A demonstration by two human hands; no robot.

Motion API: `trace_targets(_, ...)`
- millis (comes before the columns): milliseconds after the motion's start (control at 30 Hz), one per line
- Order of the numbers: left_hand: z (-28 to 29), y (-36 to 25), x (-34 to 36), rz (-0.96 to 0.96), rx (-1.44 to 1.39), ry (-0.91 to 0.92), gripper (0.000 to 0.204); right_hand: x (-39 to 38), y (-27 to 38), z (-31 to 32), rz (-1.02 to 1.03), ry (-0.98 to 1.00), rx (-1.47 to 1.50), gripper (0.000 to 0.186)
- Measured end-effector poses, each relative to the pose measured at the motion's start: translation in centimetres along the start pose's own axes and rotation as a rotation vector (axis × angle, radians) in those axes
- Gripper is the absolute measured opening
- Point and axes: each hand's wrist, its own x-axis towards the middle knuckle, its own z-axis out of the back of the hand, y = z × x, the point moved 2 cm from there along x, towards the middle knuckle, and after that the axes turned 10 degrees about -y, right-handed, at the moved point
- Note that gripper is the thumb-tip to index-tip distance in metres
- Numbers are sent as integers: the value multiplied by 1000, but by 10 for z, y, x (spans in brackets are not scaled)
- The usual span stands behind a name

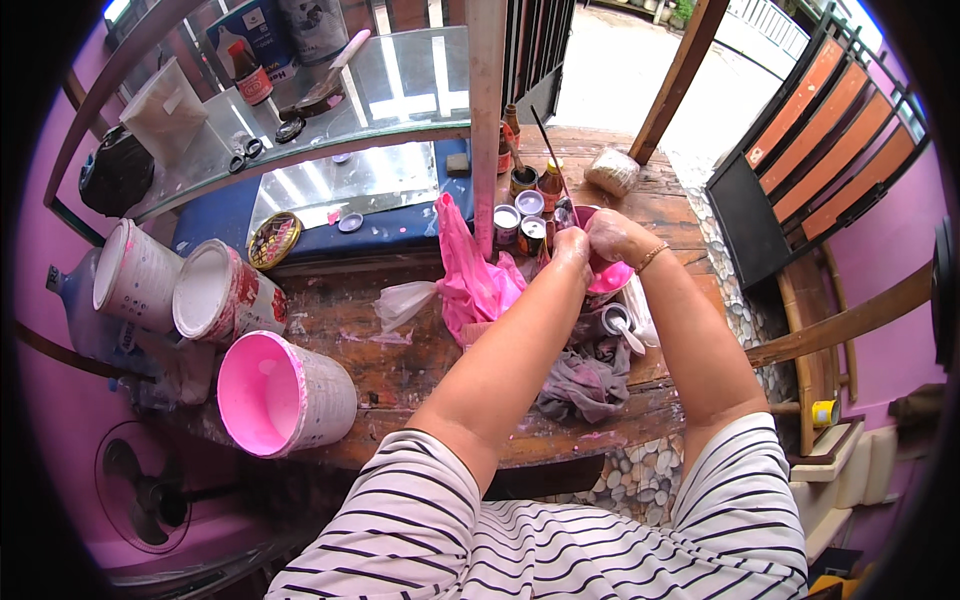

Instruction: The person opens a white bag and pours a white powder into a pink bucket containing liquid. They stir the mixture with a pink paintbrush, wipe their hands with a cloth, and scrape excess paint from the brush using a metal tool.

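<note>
Both my hands meet at the far side of the wooden table, over a small pink paint container (606, 281). My left hand (571, 244) is closed at the container's left side. My right hand (617, 240), a bracelet on its wrist, curls in from the right, almost touching the left. What their fingers grip is hidden. A thin dark stick (549, 150) slants up beyond them. Left of my forearm lies a crumpled pink cloth or bag (474, 285); beneath my hands are a small jar with a white spoon (628, 330) and a grey rag (585, 380).
Open paint cans (507, 226) and brown bottles stand just beyond my left hand. A large bucket, pink inside (262, 392), sits near the left edge beside two white tubs (213, 287). A glass shelf (410, 85) rises behind. A wrapped bundle (612, 172) lies at the far right.
</note>
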Motion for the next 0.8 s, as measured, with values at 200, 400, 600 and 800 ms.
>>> trace_targets(200,2,7,14,-353,628,98,28,-39,86,72,-234,-571,301,20)
trace_targets(400,-24,18,-30,-941,1980,361,28,-29,8,-4,-216,-308,434,25)
trace_targets(600,9,-4,-48,-872,1979,231,28,-23,79,30,-251,-361,462,19)
trace_targets(800,10,-9,-84,-961,1558,146,29,-28,-3,-7,-46,-292,419,21)
